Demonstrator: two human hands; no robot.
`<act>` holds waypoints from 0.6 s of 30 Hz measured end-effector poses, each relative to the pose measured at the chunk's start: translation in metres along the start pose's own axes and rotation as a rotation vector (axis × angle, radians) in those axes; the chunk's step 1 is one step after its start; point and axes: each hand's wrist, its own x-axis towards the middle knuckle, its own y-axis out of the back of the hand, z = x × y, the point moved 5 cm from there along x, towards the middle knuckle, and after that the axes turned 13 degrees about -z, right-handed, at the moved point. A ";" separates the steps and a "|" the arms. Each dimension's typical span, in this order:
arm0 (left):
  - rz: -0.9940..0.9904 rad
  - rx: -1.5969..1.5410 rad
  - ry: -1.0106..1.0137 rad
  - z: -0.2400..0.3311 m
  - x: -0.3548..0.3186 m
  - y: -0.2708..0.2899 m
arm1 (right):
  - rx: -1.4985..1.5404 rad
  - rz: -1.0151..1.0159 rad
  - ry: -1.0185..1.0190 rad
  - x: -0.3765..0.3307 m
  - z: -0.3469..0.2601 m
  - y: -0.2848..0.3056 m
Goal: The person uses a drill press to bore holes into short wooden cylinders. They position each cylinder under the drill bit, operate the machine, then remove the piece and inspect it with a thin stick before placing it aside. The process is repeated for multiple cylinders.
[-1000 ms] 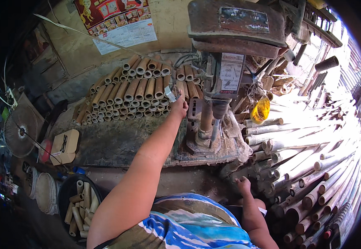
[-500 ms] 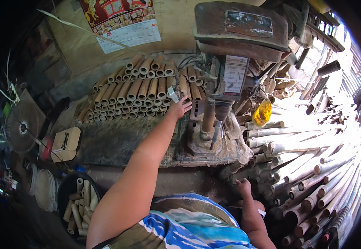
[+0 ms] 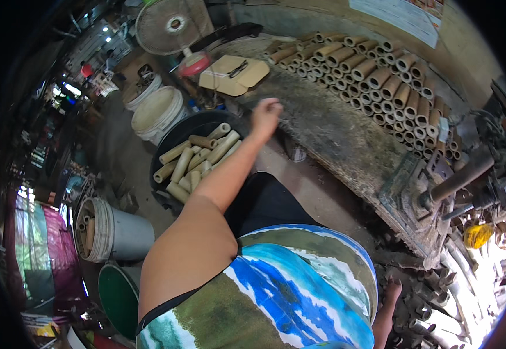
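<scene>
My left hand [image 3: 266,118] is raised over the near-left edge of the wooden workbench [image 3: 337,139], beside a black tub [image 3: 163,136]. Its fingers are loosely curled, and I see nothing in them. Cut bamboo tubes [image 3: 198,157] lie jumbled in the tub, left of my forearm. My right hand [image 3: 392,287] hangs low at my right side near the bamboo poles [image 3: 433,331]; its fingers are too small and dim to read. On the bench, short bamboo tubes [image 3: 375,78] are piled in rows with their open ends toward me.
At the bench's right end stands a drill press [image 3: 462,180]. A cardboard piece [image 3: 235,72] with dark glasses on it lies at the far left, near a fan [image 3: 174,26]. White buckets [image 3: 157,110], a grey bucket [image 3: 131,235] and a green bin [image 3: 116,299] line the left.
The view has swung left, bringing the tub and buckets in. My left hand has come away from beside the tube pile and drill press toward the tub. My right hand still hangs low.
</scene>
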 end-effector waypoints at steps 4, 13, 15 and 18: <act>0.399 0.454 0.134 -0.078 -0.050 0.178 | -0.067 -0.064 0.116 -0.013 -0.010 -0.008; 0.018 0.627 0.759 -0.188 -0.184 0.262 | -0.188 0.013 0.124 -0.047 -0.042 -0.007; 0.056 0.637 0.764 -0.182 -0.183 0.254 | -0.484 0.052 0.169 -0.049 -0.046 -0.007; 0.055 0.707 0.643 -0.165 -0.165 0.241 | -0.434 0.074 0.154 -0.047 -0.042 -0.006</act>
